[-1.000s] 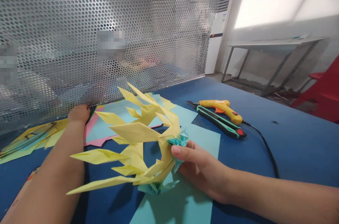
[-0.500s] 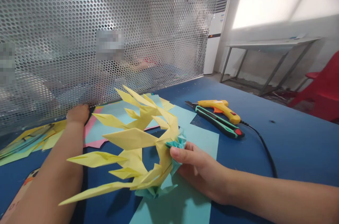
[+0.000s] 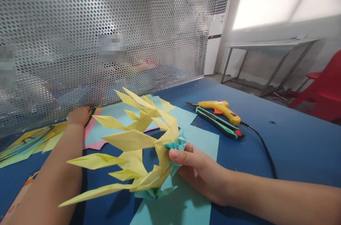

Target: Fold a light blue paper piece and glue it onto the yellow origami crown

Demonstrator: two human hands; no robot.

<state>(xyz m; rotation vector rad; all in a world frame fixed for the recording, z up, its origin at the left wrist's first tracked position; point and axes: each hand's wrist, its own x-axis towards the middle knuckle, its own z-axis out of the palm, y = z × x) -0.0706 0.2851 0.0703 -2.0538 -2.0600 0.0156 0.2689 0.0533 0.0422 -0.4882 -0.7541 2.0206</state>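
My right hand [image 3: 198,168] is closed on a folded-paper ring [image 3: 166,136], thumb in front and fingers behind. The ring is yellow, with several long pointed spikes reaching left, and small teal folded pieces [image 3: 177,145] line its right and lower edge. It is held tilted above a teal paper sheet [image 3: 197,200]. At the far left, my left hand [image 3: 79,115] is stretched out to the foot of the perforated metal screen, beside the stacked papers. Its fingers are curled, with something dark by the fingertips; what they hold is hidden.
A yellow hot glue gun [image 3: 222,109] with a black cord lies on the blue table [image 3: 301,147], behind a green-black utility knife [image 3: 217,122]. Coloured sheets [image 3: 99,140] lie along the perforated screen [image 3: 149,22]. A phone-like object [image 3: 20,195] is partly under my left forearm. People show dimly behind the screen.
The view has shifted very slightly. My left hand's fingers have moved a little to the right at the screen's foot. The paper ring stays in my right hand.
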